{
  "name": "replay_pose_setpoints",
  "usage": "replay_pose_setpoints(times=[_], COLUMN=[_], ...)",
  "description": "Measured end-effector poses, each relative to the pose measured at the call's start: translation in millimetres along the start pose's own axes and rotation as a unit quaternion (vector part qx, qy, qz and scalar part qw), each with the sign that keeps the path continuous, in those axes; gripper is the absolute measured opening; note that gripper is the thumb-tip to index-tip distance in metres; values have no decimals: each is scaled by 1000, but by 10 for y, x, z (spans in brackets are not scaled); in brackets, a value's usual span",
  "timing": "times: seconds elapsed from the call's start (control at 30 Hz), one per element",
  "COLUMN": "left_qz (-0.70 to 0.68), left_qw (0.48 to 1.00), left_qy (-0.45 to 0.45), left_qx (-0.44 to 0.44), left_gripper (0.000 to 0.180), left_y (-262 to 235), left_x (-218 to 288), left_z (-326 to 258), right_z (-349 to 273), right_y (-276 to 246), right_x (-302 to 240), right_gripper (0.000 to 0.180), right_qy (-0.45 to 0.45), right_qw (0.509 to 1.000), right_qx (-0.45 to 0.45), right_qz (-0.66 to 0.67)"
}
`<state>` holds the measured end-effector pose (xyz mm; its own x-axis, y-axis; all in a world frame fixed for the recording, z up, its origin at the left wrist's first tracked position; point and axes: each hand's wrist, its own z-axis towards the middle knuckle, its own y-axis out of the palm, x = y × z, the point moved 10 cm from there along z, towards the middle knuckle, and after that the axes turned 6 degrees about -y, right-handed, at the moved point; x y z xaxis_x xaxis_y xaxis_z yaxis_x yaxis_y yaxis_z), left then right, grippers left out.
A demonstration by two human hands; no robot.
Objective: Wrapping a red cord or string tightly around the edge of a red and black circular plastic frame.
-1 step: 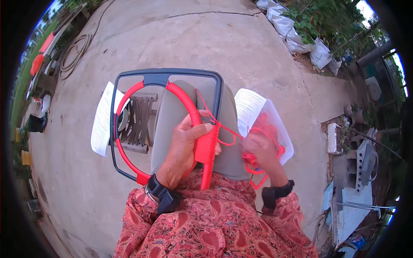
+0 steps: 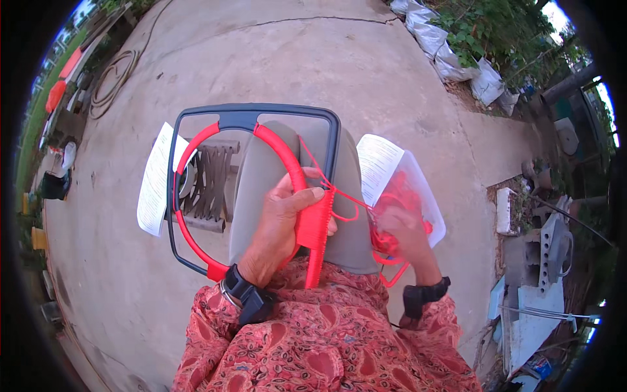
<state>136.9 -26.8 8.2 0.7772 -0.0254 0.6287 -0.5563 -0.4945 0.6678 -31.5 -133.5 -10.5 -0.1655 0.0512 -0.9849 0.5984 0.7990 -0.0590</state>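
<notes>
A dark rounded-rectangle frame (image 2: pixel 238 121) with a red-wrapped ring (image 2: pixel 281 149) inside it rests over my lap. My left hand (image 2: pixel 273 221) is closed round the ring's right side, its thumb pressing on a broad red-wrapped section (image 2: pixel 313 225). From near that thumb a thin red cord (image 2: pixel 351 196) runs right, with a loose loop hanging below it. The cord leads to my right hand (image 2: pixel 405 232), which is smeared by motion; its fingers look drawn together on the cord. Right beside it is a translucent white container (image 2: pixel 434 208) holding tangled red material (image 2: pixel 401 189).
A printed paper sheet (image 2: pixel 379 163) leans by the container, another sheet (image 2: pixel 154 186) lies left of the frame. Beside that is a low slatted stool (image 2: pixel 209 186). A coiled hose (image 2: pixel 114 85) lies far left, white sacks (image 2: pixel 486 81) far right, concrete blocks (image 2: pixel 526 258) at right.
My right hand has shifted slightly to the right, with the cord stretched toward it. My left hand and the frame have hardly moved.
</notes>
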Motion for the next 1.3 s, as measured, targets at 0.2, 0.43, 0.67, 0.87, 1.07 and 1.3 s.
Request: replay_pose_setpoints(times=[0.2, 0.43, 0.67, 0.87, 1.07, 1.3], left_qz=[-13, 4, -17, 12, -7, -38], left_qw=[1000, 999, 999, 999, 998, 996], left_qy=[-11, -31, -30, -44, -56, -80], left_qx=[5, 5, 10, 9, 34, 9], left_gripper=[30, 28, 24, 23, 21, 16], left_y=[-27, -20, -14, 18, -30, 27], left_x=[-14, -97, -70, -120, -143, -188], left_z=[-1, 11, -6, 24, 21, 39], right_z=[-402, -595, -499, 132, 304, 258], right_y=[-871, -1602, -1436, -254, 446, 401], right_x=[856, 1823, 1441, -211, -415, -237], right_gripper=[17, 19, 26, 22, 26, 28], right_qy=[86, 174, 7, -100, -19, -12], right_qw=[990, 958, 884, 953, 999, 999], right_qx=[98, 227, 148, 189, 10, 30], right_qz=[62, 24, -442, -216, -50, 16])
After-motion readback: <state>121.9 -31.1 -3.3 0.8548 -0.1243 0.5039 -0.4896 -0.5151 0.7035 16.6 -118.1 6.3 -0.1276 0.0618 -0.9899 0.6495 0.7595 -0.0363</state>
